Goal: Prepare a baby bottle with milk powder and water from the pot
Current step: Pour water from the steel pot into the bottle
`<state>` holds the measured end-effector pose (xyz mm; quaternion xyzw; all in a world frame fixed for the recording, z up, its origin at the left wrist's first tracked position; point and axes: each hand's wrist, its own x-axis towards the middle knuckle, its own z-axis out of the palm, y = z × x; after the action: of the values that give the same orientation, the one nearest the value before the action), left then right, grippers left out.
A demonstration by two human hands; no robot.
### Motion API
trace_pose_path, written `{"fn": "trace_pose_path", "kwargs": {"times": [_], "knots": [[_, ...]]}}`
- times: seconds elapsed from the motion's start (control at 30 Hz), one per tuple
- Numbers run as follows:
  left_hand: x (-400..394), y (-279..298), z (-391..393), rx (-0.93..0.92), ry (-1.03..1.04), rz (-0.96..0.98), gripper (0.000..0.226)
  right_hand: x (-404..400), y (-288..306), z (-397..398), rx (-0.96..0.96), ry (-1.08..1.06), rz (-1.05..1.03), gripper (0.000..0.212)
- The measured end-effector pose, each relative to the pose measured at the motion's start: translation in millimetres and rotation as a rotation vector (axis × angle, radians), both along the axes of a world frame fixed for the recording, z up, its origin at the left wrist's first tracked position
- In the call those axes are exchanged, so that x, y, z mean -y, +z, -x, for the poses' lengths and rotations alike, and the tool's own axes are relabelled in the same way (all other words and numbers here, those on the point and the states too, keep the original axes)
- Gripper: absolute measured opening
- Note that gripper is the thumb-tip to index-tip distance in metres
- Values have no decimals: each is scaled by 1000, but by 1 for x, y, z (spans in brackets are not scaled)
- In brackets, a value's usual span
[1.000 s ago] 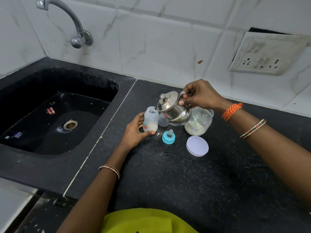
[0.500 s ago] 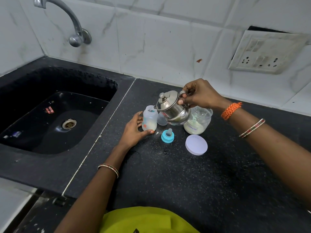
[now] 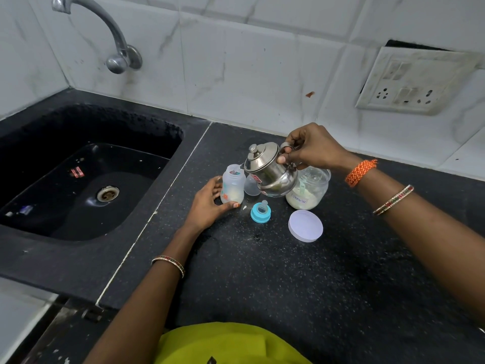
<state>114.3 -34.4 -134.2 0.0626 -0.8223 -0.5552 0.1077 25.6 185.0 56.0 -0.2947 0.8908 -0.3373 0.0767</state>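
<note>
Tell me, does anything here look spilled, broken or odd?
A small white speck lies on the counter beside the bottle, perhaps spilled powder. The socket plate on the wall looks grimy and sits askew, with a dark gap behind it. Nothing else stands out.

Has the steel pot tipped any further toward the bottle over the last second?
Yes. The steel pot has tilted further left, its spout now over the mouth of the baby bottle, judged against the formula jar behind it.

A small steel pot [image 3: 270, 170] with its lid on hangs tilted left, spout over the open mouth of a clear baby bottle [image 3: 232, 186]. The bottle stands upright on the counter with pale powder at its bottom.
</note>
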Motion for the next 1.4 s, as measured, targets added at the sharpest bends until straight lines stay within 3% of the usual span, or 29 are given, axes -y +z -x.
{"fn": "trace_pose_path", "kwargs": {"times": [1.4], "knots": [[0, -3, 1, -6, 9, 63, 68, 1, 0, 0, -14, -10, -4, 19]]}}
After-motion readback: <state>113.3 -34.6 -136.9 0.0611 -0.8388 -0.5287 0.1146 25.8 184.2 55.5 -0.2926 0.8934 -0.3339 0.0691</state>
